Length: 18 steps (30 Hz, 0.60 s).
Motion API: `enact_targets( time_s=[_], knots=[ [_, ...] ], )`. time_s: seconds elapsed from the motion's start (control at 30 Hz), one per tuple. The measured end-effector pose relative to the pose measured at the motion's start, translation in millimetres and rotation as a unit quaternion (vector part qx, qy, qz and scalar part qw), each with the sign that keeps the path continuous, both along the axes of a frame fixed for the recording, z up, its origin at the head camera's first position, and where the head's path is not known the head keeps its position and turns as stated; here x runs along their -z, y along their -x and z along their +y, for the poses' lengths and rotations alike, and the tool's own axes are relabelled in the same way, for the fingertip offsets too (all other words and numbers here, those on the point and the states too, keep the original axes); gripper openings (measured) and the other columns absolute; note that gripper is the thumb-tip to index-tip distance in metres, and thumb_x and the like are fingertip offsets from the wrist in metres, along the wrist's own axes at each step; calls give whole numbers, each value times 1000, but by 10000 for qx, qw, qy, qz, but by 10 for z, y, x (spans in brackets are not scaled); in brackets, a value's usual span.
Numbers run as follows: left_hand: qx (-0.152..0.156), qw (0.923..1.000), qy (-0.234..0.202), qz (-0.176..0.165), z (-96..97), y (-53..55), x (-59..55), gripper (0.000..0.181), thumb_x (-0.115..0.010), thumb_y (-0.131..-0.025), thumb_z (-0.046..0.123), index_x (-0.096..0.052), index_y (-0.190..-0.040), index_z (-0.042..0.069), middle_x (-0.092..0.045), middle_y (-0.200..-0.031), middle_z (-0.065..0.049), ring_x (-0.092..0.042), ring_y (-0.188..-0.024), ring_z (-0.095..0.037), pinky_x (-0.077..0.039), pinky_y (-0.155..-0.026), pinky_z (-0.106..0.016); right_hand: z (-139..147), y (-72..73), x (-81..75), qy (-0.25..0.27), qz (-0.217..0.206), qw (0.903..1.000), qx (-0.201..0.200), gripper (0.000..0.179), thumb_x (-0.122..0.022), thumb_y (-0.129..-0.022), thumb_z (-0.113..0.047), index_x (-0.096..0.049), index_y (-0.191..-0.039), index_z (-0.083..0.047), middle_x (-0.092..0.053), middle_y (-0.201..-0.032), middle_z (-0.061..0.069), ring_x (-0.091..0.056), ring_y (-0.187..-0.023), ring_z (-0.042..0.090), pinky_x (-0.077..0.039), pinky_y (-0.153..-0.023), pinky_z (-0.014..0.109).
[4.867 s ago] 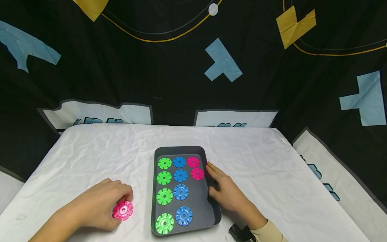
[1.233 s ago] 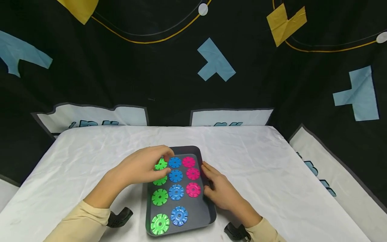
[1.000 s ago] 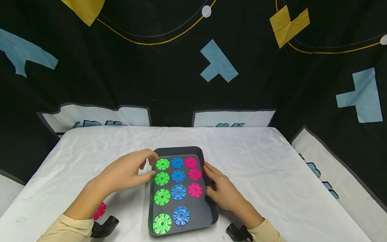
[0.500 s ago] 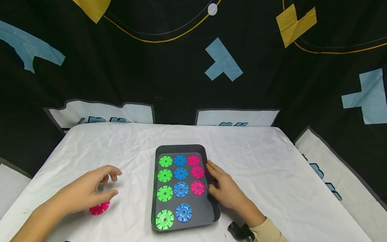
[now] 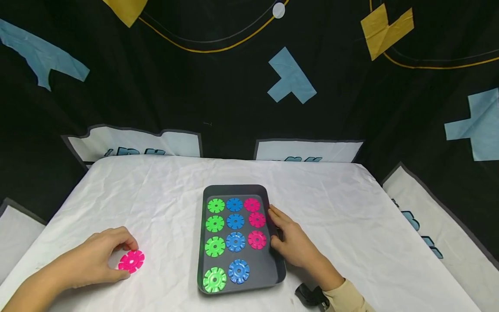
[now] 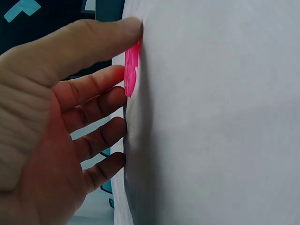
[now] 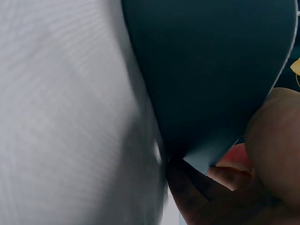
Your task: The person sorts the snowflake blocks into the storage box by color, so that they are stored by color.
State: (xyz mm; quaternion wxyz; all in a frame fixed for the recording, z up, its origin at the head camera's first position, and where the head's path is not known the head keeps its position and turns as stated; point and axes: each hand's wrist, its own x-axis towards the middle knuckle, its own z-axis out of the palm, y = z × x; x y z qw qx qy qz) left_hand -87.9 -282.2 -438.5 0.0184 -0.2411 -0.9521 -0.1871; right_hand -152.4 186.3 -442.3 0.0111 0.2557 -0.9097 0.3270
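On the white cloth at the left lies a pink notched plastic disc (image 5: 131,261). My left hand (image 5: 93,258) pinches it by its edge between thumb and fingertips; the left wrist view shows the disc (image 6: 131,70) edge-on beside the thumb. A dark grey rectangular tray (image 5: 263,273) stands mid-table, and my right hand (image 5: 294,242) grips its right wall near the rim. Inside are a column of green notched discs (image 5: 215,246), a column of blue notched discs (image 5: 235,242), and three pink notched discs (image 5: 257,239) from the far end down. In the right wrist view the tray's outer wall (image 7: 206,75) hides the contents.
White cloth (image 5: 331,208) covers the table around the tray. A black wrist strap (image 5: 309,297) sits by the right sleeve (image 5: 348,297). Behind the table hangs a black curtain (image 5: 218,99) with blue and yellow patches.
A third pink disc has come into the tray's right column. My left hand has drawn back left from the tray and taken hold of another pink disc. The right hand keeps its place.
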Motion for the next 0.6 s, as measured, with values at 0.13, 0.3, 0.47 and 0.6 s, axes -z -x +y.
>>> enact_targets(
  time_s=[0.13,0.3,0.47,0.6],
  knots=[
    [-249,9990,152,-353,26,-2,-18,49,-89,-59,48,-57,-94,31,-49,-91,21,-47,-85,-2,-46,-73,-32,-2,-4,-1,2,-26,10000,4,70,-62,-83,-6,-37,-147,1,-30,-157,5,-27,-142,16,-31,-110,38],
    [-347,9965,-67,-752,59,-10,-25,55,-90,-58,42,-53,-95,25,-49,-86,16,-46,-82,-4,-43,-70,-29,-1,-6,-9,21,-23,10000,34,70,-62,-83,-5,-37,-148,0,-30,-157,4,-28,-142,15,-32,-110,38],
    [180,9877,-900,-1265,73,-2,-14,49,-87,-69,22,-50,-101,16,-48,-76,9,-48,-67,-5,-42,-57,-20,5,-9,-6,6,16,10000,29,69,-63,-82,-4,-38,-147,2,-30,-157,6,-28,-141,16,-32,-110,38],
    [275,9824,-1004,-1550,99,3,-25,47,-85,-71,17,-52,-105,14,-48,-74,6,-48,-63,-5,-42,-54,-20,2,-9,0,-4,20,10000,29,69,-62,-82,-4,-38,-147,2,-31,-157,6,-29,-142,17,-32,-110,38]
  ],
)
